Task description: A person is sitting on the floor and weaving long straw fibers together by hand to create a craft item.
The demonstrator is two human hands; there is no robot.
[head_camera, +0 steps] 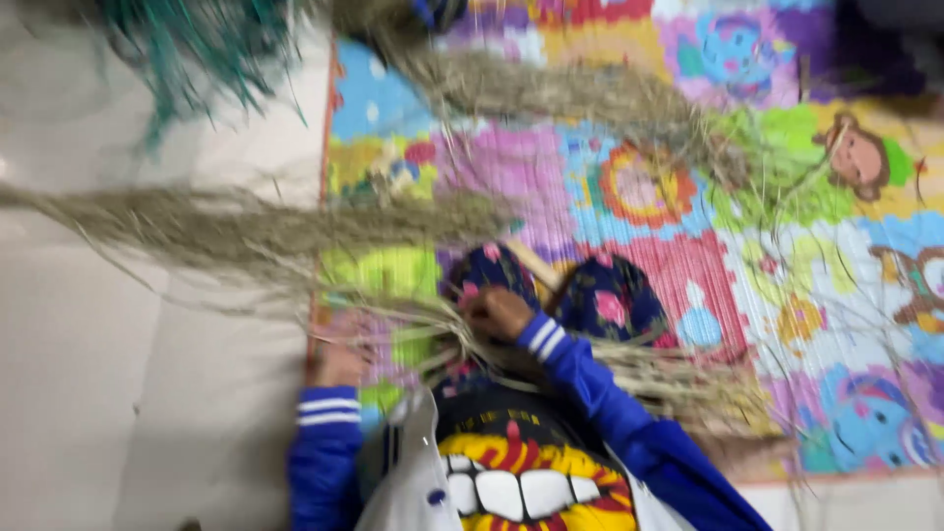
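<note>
I see my right hand [497, 313] pinching dry grass strands [433, 329] between both hands; my left hand [341, 362] presses the colourful mat [787, 256], grip too blurred to tell

we see our right hand [497, 313] and left hand [342, 362] gripping dry grass strands [433, 334] above a colourful play mat [688, 256].

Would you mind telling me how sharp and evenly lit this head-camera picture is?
Head view: motion blur smears the whole frame; the dry grass shows as streaks, and the left hand and right hand lack finger detail. Lighting is soft and even, with no hard shadows; the pale floor looks slightly washed out. The colourful mat stays readable only as shapes.
</note>
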